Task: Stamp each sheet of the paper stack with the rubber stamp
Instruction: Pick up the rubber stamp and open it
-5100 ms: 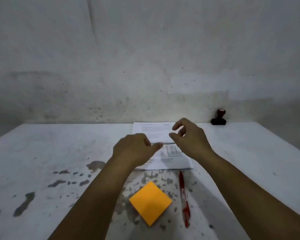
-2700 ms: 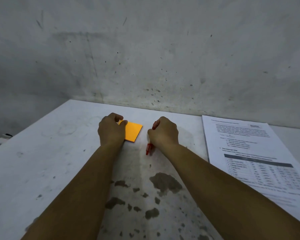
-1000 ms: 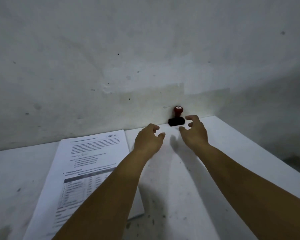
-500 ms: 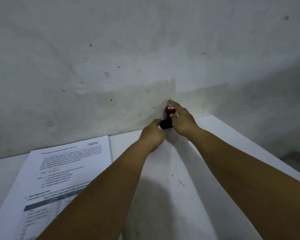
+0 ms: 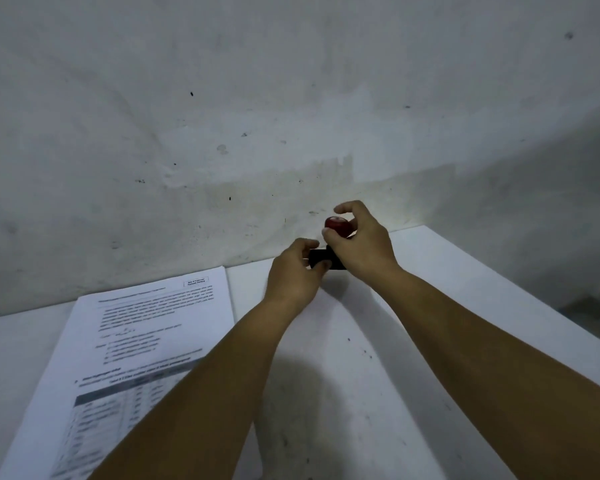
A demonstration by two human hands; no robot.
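Observation:
The rubber stamp [image 5: 335, 224] has a red knob handle and a black base. It is held just above the far part of the white table [image 5: 413, 323], near the wall. My right hand [image 5: 361, 245] grips the handle below the knob. My left hand [image 5: 293, 275] pinches the black base from the left. The paper stack [image 5: 146, 344], printed with text and a table, lies flat at the left; my left forearm crosses over its lower right part.
A stained grey wall [image 5: 257, 116] rises right behind the table. The table's right edge [image 5: 520, 306] runs diagonally, with darker floor beyond it.
Both hands have closed on the stamp and drawn it a little away from the wall, toward me. My view has shifted slightly, so the paper stack shows more.

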